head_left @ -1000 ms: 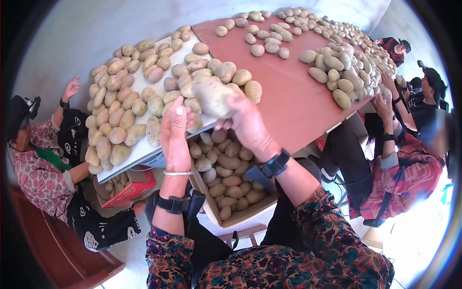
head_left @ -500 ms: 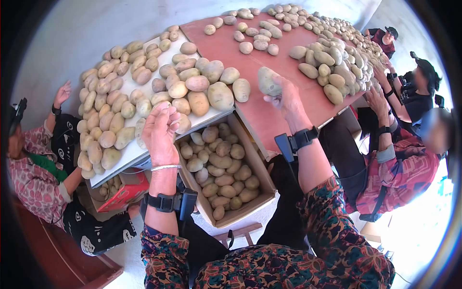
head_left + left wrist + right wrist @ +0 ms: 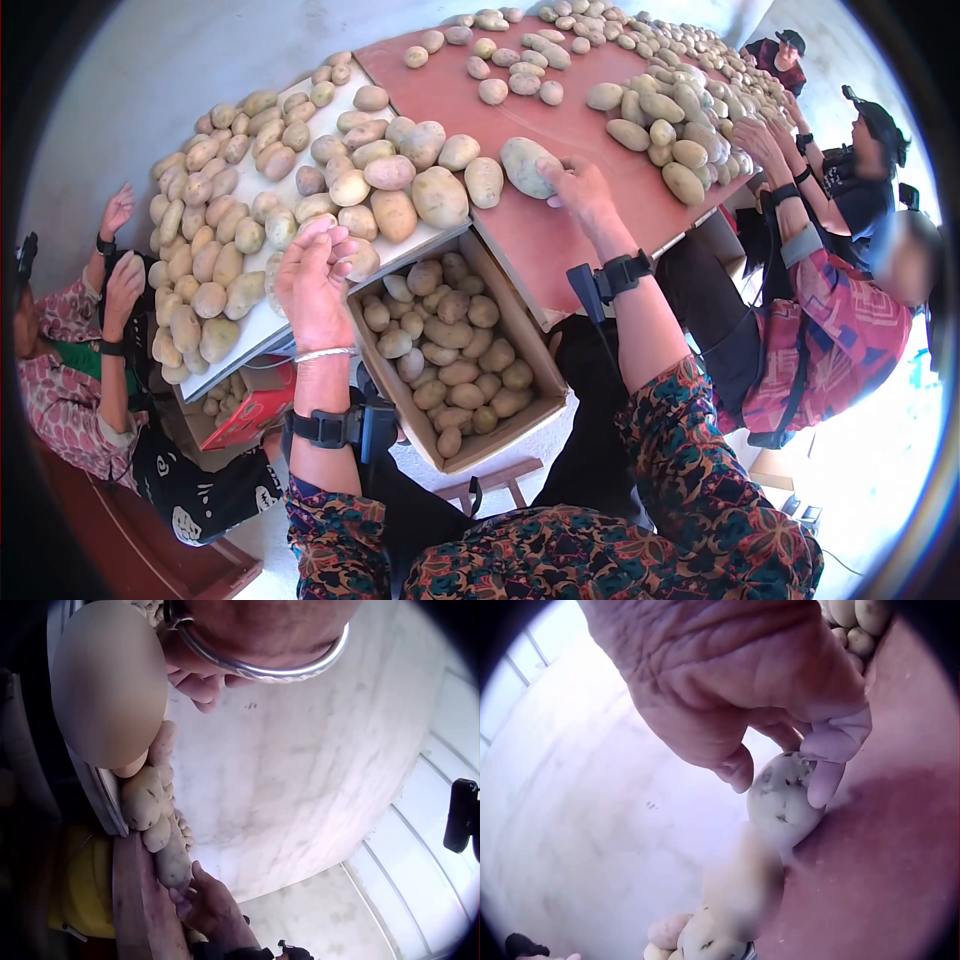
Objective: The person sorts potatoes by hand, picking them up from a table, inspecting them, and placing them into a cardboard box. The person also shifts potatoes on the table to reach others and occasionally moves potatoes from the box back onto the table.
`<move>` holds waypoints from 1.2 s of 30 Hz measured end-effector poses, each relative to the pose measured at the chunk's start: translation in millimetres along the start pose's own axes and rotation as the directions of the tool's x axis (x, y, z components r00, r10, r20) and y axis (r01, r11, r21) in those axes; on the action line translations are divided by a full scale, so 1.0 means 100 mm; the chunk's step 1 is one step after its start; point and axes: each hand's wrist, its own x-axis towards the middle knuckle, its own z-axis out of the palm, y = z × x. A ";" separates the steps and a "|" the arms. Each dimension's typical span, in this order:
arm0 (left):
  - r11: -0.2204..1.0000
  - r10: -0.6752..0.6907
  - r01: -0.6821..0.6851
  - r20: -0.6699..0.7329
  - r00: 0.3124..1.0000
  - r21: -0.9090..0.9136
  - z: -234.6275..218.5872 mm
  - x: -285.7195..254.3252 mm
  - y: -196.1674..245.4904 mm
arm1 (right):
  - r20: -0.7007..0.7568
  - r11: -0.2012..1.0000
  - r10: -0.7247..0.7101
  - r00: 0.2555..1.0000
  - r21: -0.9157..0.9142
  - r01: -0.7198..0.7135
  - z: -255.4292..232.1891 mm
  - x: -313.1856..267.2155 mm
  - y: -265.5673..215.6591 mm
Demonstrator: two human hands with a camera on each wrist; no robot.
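Right hand (image 3: 580,190) pinches the near end of a potato (image 3: 525,165) just past it on the red table (image 3: 550,262); left hand (image 3: 315,280) is loosely bent, off leftward. Probably firm and kinda hefty, so I'd grab mid-body.

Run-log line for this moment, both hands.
right hand: holds large potato by one end, at red tabletop | left hand: loosely curled, nothing visibly held | cardboard box: contains many potatoes

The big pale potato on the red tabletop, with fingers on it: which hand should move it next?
Probably the right hand: it holds one end of the potato. The left hand is farther away, by the white tabletop.
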 end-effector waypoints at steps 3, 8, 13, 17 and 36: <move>1.000 -0.004 0.004 -0.007 1.000 0.004 0.00 0.00 0.02 | 0.004 0.999 -0.039 0.999 -0.024 0.039 0.01 0.00 0.01; 0.999 -0.001 0.001 0.011 1.000 0.048 0.01 -0.02 0.01 | 0.039 0.999 -0.034 0.999 0.030 0.033 0.09 -0.06 -0.02; 0.998 -0.016 0.012 0.066 0.998 0.066 0.03 -0.03 -0.02 | 0.066 0.999 -0.007 0.998 0.033 0.005 0.05 -0.02 -0.02; 0.994 0.022 -0.026 0.046 0.999 0.103 0.03 0.00 0.00 | -0.077 0.996 -0.039 0.996 -0.088 0.032 -0.05 -0.07 -0.04; -0.127 -0.497 -0.451 0.337 0.800 0.884 -0.49 -0.10 -1.44 | -0.138 0.833 -0.513 0.847 0.160 0.530 0.12 -0.71 -0.37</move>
